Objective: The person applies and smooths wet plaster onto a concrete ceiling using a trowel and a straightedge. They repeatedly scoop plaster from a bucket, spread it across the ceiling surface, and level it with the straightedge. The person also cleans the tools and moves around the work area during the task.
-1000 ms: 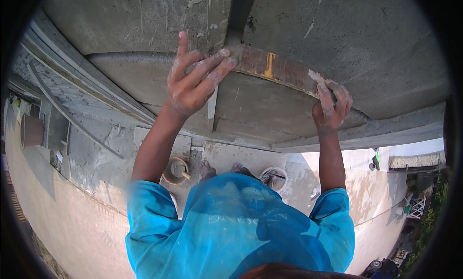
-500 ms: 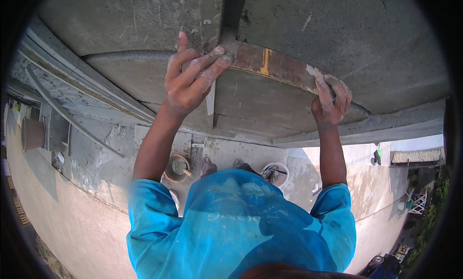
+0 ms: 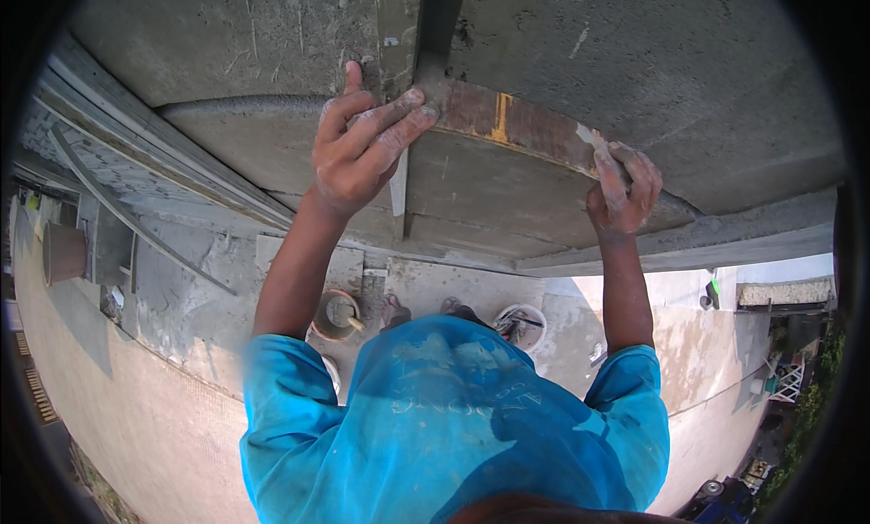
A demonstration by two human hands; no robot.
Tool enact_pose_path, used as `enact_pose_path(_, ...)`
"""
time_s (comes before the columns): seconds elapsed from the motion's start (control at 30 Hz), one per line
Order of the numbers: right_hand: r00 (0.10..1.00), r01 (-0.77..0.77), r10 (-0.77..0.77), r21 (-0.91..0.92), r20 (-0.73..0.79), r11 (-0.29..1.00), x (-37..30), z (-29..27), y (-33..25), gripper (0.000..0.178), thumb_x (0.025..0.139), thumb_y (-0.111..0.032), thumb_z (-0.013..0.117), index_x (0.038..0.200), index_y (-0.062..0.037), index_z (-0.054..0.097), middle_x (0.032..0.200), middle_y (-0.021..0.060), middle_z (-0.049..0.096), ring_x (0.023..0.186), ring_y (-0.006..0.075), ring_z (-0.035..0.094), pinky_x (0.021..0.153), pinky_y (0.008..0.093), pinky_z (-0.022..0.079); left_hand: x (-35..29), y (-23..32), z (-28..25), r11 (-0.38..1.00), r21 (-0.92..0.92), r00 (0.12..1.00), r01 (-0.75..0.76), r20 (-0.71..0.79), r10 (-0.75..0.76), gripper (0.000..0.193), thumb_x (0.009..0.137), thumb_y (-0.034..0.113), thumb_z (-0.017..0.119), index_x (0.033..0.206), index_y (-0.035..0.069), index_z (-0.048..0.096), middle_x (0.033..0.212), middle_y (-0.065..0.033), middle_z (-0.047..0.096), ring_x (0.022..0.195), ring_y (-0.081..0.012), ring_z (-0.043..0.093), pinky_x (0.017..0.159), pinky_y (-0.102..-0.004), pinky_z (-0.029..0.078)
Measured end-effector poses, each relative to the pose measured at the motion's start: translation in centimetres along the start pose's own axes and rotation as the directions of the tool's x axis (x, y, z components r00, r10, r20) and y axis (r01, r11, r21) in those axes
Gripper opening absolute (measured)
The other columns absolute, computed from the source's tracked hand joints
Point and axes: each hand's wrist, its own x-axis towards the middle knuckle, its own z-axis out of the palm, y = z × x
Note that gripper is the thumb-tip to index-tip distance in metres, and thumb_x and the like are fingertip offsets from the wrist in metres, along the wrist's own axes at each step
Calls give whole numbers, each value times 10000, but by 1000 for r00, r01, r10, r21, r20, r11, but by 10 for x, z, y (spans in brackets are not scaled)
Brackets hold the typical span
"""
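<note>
brown strip (image 3: 542,129) | left fingers (image 3: 390,116): left end | right fingers (image 3: 645,178): clasping right end

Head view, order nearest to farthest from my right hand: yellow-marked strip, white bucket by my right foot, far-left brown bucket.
1. Yellow-marked strip: touching your right hand.
2. White bucket: below, right of centre.
3. Brown bucket: far left.

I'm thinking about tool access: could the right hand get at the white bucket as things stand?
Probably not: the right hand is occupied, holding the right end of the brown strip, while the white bucket stands well below, near the feet.
</note>
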Motion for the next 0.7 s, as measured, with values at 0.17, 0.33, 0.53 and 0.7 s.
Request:
enact_pose_path(0.17,999,8,-7,-20,39,1000,0,-2,2,552,730,13,779,1199,-265,697,1151,48,666,1074,269,627,868,413,472,-16,0,1,1000,12,998,4,55,-4,317,739,65,842,1045,109,774,1016,-30,749,839,-204,568,1106,-546,484)
enact_pose_path(0.33,999,0,2,-46,36,999,-3,-2,-2,522,752,-20,800,1190,-284,694,1133,38,670,1059,275,630,852,412,473,-18,2,3,1000,21,999,8,44,-9,308,740,63,841,1038,95,769,1004,-42,747,831,-209,573,1119,-565,463)
enact_pose_path(0.53,998,-15,17,-29,60,999,-11,0,-3,537,754,-3,786,1202,-283,690,1123,41,660,1038,274,633,851,416,480,-17,5,2,1000,10,997,25,66,-26,277,754,21,826,1014,91,759,994,-60,754,850,-204,568,1121,-539,477)
enact_pose_path(0.7,1000,17,-17,-24,20,1000,-12,4,-6,539,756,4,782,1209,-275,691,1120,46,654,1030,278,634,836,405,484,-26,1,1,1000,-19,997,-5,71,6,306,742,50,833,1039,83,766,991,-46,745,821,-199,584,1136,-576,438)
